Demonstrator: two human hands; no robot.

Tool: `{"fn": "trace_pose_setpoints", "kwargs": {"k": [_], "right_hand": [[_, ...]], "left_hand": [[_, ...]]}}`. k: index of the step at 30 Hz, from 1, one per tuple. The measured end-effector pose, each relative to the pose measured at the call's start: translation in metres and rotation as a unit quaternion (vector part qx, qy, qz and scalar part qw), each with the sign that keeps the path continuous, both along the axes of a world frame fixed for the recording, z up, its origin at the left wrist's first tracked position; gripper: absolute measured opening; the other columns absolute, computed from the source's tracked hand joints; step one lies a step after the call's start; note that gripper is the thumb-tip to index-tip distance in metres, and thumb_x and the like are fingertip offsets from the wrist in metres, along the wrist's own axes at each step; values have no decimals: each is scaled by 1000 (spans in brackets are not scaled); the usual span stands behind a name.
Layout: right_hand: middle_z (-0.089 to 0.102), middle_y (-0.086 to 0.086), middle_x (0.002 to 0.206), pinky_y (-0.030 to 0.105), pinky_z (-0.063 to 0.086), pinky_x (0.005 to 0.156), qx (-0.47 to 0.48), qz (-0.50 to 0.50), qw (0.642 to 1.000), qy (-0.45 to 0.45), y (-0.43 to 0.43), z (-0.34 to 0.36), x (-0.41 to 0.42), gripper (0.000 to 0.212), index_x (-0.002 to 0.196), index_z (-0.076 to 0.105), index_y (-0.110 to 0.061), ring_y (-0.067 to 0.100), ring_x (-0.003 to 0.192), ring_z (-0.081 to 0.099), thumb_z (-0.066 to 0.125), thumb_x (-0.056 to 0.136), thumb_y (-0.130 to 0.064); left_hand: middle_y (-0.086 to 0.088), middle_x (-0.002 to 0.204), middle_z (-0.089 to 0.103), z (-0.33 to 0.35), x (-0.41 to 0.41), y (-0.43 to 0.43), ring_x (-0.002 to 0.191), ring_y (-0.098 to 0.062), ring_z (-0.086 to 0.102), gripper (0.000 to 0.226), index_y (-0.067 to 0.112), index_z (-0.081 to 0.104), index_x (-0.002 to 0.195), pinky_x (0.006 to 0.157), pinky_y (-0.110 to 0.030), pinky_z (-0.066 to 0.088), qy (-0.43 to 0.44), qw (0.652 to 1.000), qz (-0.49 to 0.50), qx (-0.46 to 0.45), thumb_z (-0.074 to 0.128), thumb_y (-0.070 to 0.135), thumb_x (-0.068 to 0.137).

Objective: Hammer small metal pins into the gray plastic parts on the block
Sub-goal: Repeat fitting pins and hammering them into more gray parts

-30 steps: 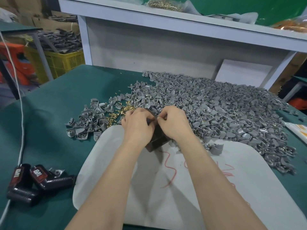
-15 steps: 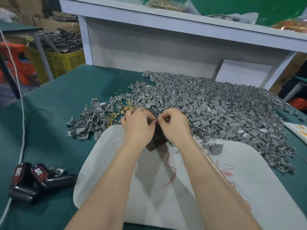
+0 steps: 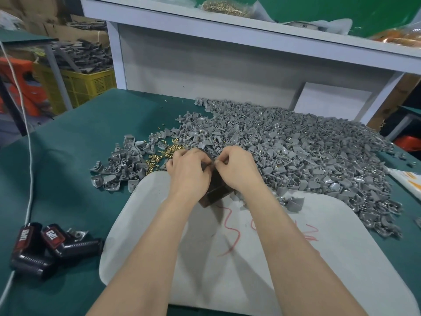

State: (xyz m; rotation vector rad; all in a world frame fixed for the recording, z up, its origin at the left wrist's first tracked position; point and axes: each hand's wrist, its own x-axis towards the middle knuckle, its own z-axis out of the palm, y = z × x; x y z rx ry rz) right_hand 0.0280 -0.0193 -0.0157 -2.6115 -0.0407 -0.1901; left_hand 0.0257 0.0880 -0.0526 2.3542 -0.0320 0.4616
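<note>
- Green cloth covers the table [image 3: 68, 183], and a white board [image 3: 307, 258] with red scribbles lies on it at the near edge.
- A dark block [image 3: 216, 190] stands on the far edge of the white board, between the two hands.
- The left hand [image 3: 189, 172] is curled over the block's top left side and holds it, with the fingers bent and close together.
- The right hand [image 3: 237, 169] has its thumb and forefinger pressed into a pinch at the block's top edge.
- What the right hand pinches looks like a gray part [image 3: 206, 153] seated on top of the block, though the hands hide most of it.
- A broad pile of gray parts [image 3: 307, 156] spreads over the cloth behind and to the right of the block, and spills onto the board's far right corner.
- Brass pins [image 3: 164, 155] lie scattered on the cloth just beyond the left hand, between two clumps of gray parts.
- Black tools with red labels [image 3: 45, 247] lie on the cloth well to the left of the board.
- A white cord [image 3: 28, 156] runs down the table's left side.
- A white shelf [image 3: 250, 35] crosses the background, with a clear bag of brass pieces [image 3: 225, 6] on it.
- A yellow crate [image 3: 91, 85] sits on the floor at the left, heaped with dark parts.
</note>
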Motion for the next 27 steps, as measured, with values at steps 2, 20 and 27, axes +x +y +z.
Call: {"fn": "trace_pose_setpoints", "kwargs": {"k": [2, 20, 27], "right_hand": [[69, 7, 98, 24, 41, 76, 25, 2, 1000, 16, -3, 2, 2, 11, 88, 69, -14, 24, 97, 60, 58, 89, -18], [70, 5, 98, 22, 40, 76, 29, -4, 999, 13, -2, 2, 3, 13, 89, 71, -14, 22, 97, 60, 58, 89, -18], [64, -8, 104, 19, 39, 79, 99, -10, 994, -34, -16, -4, -8, 20, 110, 66, -21, 9, 90, 56, 56, 92, -18]], "left_hand": [[13, 109, 62, 0, 1, 0, 119, -21, 35, 7, 24, 69, 90, 93, -33, 19, 0, 1000, 1, 0, 62, 27, 88], [11, 106, 63, -1, 0, -1, 119, -22, 36, 6, 24, 67, 88, 92, -33, 19, -2, 1000, 8, -3, 61, 23, 88], [15, 97, 58, 0, -1, 0, 117, -21, 36, 4, 26, 67, 84, 91, -33, 20, 5, 1000, 7, -5, 64, 26, 87]]}}
